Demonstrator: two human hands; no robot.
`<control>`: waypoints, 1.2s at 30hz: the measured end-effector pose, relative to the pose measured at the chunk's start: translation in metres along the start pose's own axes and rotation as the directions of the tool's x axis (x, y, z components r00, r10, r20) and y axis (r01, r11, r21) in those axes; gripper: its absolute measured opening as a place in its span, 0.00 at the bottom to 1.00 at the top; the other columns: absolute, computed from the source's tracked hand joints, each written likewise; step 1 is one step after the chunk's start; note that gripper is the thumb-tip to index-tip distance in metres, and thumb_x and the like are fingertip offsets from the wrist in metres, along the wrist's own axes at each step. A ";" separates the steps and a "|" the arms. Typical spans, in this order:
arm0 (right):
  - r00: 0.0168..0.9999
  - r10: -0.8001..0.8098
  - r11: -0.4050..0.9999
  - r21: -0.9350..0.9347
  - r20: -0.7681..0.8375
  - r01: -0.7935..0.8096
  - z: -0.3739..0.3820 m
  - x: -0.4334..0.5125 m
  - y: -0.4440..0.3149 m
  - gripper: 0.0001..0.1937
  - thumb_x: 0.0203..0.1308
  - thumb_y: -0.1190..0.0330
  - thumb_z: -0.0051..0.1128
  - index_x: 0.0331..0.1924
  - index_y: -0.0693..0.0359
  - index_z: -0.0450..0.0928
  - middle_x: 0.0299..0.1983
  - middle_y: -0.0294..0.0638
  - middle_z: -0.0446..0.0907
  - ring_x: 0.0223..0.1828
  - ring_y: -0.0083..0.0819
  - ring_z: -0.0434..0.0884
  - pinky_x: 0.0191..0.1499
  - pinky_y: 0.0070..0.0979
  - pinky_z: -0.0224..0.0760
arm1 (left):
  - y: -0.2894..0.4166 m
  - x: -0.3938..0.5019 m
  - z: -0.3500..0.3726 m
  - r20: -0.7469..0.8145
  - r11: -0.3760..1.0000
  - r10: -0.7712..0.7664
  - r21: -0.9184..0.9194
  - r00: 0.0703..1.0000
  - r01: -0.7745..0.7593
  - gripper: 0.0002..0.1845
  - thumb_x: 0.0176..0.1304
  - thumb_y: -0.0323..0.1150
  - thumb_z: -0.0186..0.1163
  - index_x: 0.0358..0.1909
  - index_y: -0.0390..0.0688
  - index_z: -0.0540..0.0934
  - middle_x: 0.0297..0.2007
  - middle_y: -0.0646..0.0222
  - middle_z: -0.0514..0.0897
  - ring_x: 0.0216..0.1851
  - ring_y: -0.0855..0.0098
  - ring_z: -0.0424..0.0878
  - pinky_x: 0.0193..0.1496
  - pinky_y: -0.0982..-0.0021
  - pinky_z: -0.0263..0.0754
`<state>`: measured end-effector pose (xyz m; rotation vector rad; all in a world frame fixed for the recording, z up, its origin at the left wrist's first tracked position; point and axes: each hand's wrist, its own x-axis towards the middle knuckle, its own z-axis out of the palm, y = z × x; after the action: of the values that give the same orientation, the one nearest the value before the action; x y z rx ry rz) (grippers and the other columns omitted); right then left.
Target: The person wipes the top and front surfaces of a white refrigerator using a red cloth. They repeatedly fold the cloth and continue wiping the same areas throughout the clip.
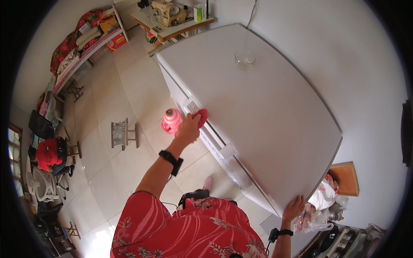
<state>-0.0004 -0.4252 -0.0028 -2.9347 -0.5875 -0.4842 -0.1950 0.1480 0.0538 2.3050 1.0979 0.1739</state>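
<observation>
In the head view my left hand grips a folded pink-red cloth. The cloth touches the front rim of a large white chest freezer, beside a small label with writing. My right hand lies on the freezer's near right corner and holds nothing. A clear glass bowl stands on the freezer's top, towards the back. On the floor, just left of my left hand, is a pink vacuum flask, partly covered by that hand.
A small wooden stool stands on the tiled floor. Behind the freezer's far left end is a sewing machine on its table. Plastic bags and a wooden board lie past the right end. A person in red sits far left.
</observation>
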 end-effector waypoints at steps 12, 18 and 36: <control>0.998 -0.029 0.999 0.018 -0.050 0.030 -0.006 0.002 -0.003 0.21 0.70 0.59 0.45 0.60 0.62 0.71 0.65 0.50 0.70 0.66 0.50 0.68 0.68 0.47 0.55 | 0.053 -0.004 0.063 0.364 0.796 0.157 0.503 0.918 -0.336 0.10 0.53 0.31 0.63 0.33 0.37 0.87 0.50 0.47 0.76 0.39 0.56 0.85 0.38 0.60 0.82; 0.999 -0.010 1.000 0.028 -0.053 0.012 -0.005 -0.001 -0.001 0.21 0.68 0.60 0.46 0.61 0.60 0.71 0.66 0.48 0.69 0.66 0.50 0.67 0.69 0.47 0.55 | 0.068 -0.031 0.079 0.359 0.752 0.299 0.482 0.884 -0.450 0.09 0.51 0.28 0.62 0.34 0.39 0.87 0.48 0.49 0.77 0.39 0.55 0.84 0.39 0.61 0.81; 0.998 0.058 0.997 0.047 0.026 -0.059 -0.002 0.006 -0.004 0.22 0.64 0.64 0.49 0.61 0.60 0.72 0.66 0.47 0.69 0.68 0.48 0.64 0.71 0.45 0.51 | 0.072 0.037 0.089 -0.249 0.928 0.372 0.086 0.894 -0.362 0.21 0.54 0.28 0.64 0.52 0.43 0.77 0.55 0.54 0.70 0.56 0.45 0.70 0.52 0.50 0.76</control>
<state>0.0027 -0.4197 0.0018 -2.9070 -0.5075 -0.4217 -0.0916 0.1001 0.0154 2.5590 0.7735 0.6253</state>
